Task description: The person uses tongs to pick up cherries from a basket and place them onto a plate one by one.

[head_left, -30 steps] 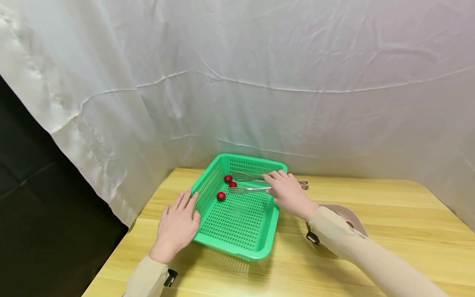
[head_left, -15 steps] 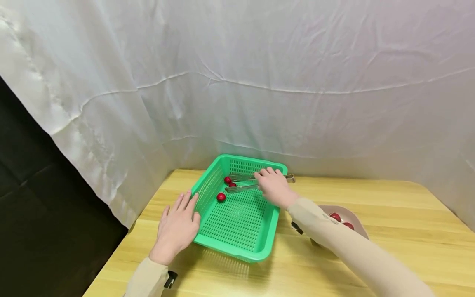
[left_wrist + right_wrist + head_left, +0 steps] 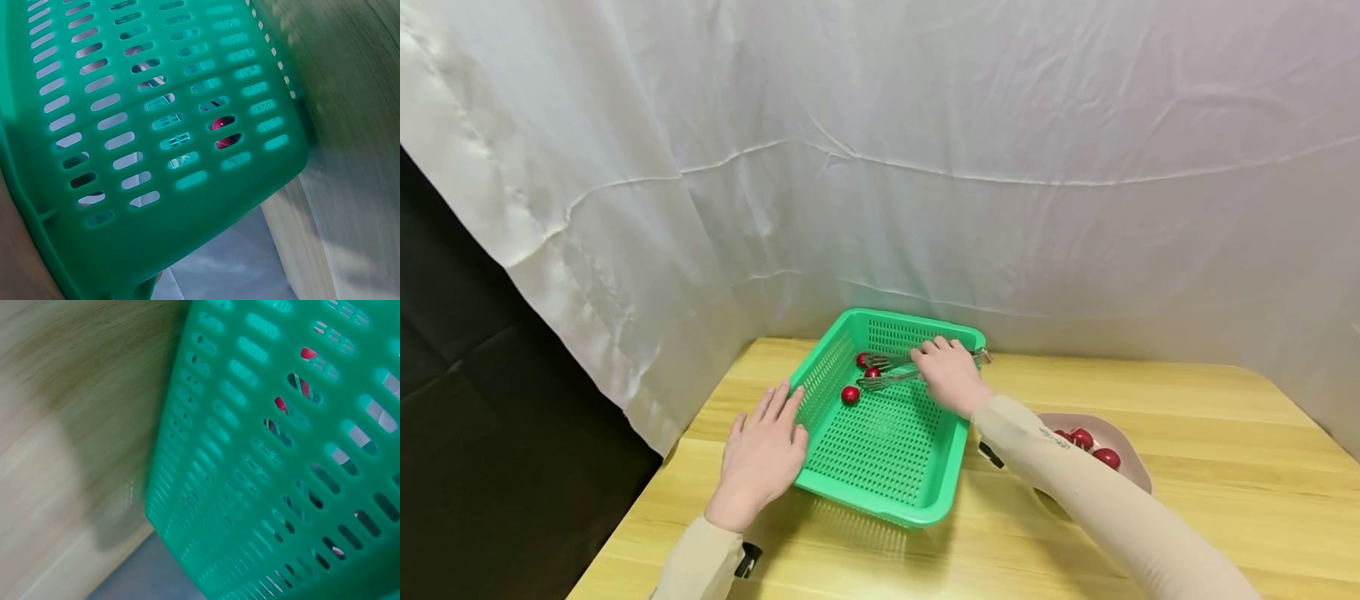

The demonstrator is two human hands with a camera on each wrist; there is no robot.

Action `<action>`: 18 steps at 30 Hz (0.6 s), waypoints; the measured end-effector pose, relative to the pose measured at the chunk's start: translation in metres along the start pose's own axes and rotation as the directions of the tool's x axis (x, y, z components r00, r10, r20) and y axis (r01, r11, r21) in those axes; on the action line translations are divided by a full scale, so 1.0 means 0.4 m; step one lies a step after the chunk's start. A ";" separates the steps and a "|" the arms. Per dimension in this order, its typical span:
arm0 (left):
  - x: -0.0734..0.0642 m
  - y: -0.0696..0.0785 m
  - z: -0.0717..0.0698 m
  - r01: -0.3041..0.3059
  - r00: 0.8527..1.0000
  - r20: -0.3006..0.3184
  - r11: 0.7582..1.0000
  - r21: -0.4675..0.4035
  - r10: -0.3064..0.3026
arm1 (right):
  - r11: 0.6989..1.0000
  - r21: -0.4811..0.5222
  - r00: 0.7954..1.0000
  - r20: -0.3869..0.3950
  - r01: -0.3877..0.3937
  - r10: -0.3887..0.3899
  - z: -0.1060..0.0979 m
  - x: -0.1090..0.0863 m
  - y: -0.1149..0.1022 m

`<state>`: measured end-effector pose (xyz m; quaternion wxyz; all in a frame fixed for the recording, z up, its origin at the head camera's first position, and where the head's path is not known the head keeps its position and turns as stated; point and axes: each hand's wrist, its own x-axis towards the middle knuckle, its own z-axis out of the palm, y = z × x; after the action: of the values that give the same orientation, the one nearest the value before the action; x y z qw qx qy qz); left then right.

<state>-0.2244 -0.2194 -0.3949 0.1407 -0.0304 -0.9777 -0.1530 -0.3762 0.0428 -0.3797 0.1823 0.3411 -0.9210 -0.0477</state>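
Left hand point(image 3: 762, 458): back upward, fingers straight and pointing forward, thumb set apart on the inner side. Left forearm point(image 3: 700, 560), sleeved, enters from the lower edge of the head view. Right hand point(image 3: 951, 377): back upward, fingers bent in a grip, farther forward than the left. Right forearm point(image 3: 1097, 504), sleeved, reaches diagonally inward and forward.

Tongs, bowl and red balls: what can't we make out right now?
Head view: middle of the tongs, covered by the right hand.
Head view: part of the bowl, behind the right sleeve, so its ball count is uncertain.
Head view: whether tongs touch the basket's red balls; too small.
Both wrist views: the balls, mostly hidden by the slotted wall.
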 end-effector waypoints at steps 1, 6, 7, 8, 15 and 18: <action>0.000 0.000 -0.001 0.000 1.000 0.003 1.000 0.001 0.000 | 1.000 0.006 1.000 0.000 0.000 0.000 0.000 0.001 0.000; 0.001 0.005 -0.003 0.003 1.000 0.014 1.000 -0.001 -0.003 | 0.999 0.043 1.000 0.005 -0.005 0.005 -0.004 0.000 0.003; 0.001 0.005 -0.003 0.003 1.000 0.014 1.000 -0.001 -0.003 | 0.999 0.047 1.000 0.003 -0.005 0.005 -0.005 -0.001 0.004; 0.001 0.006 -0.003 0.004 1.000 0.014 1.000 -0.002 -0.004 | 0.999 0.052 1.000 0.001 -0.005 0.005 -0.006 -0.003 0.004; -0.002 0.010 -0.004 0.008 1.000 0.021 1.000 -0.009 -0.008 | 0.998 0.059 1.000 0.010 -0.026 0.026 -0.016 -0.013 0.001; -0.003 0.009 -0.005 0.011 1.000 0.025 1.000 -0.010 -0.010 | 0.997 0.059 0.999 0.012 -0.042 0.041 -0.017 -0.015 -0.001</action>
<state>-0.2222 -0.2166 -0.3925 0.1274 -0.0279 -0.9787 -0.1585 -0.3692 0.0467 -0.3751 0.1681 0.3268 -0.9298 -0.0183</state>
